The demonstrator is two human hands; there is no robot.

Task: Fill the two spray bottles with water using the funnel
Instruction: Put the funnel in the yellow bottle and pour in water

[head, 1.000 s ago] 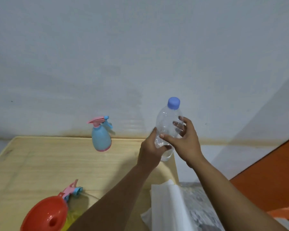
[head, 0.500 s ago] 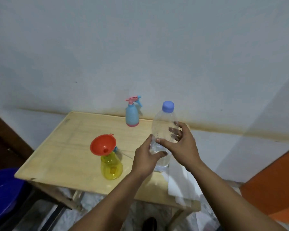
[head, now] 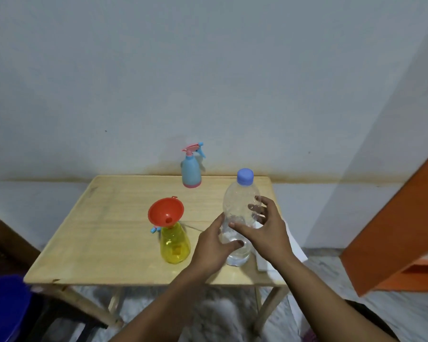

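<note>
A clear water bottle (head: 237, 193) with a blue cap stands upright near the table's right front, holding only a little water at its bottom. My left hand (head: 211, 248) wraps its lower part and my right hand (head: 265, 233) grips its middle from the right. A yellow spray bottle (head: 174, 245) stands just left of them with a red funnel (head: 165, 212) seated in its open neck. Its pink and blue spray head (head: 154, 229) lies behind it. A blue spray bottle (head: 191, 169) with its pink head on stands at the table's back edge.
The small wooden table (head: 104, 238) stands against a pale wall. A white folded sheet (head: 294, 250) hangs over the table's right edge. A blue tub (head: 3, 309) sits on the floor at the lower left, and orange furniture (head: 400, 230) is at the right.
The water bottle came down with both hands from in front of the wall to the table's right front. The view pulled back, and the whole table now shows.
</note>
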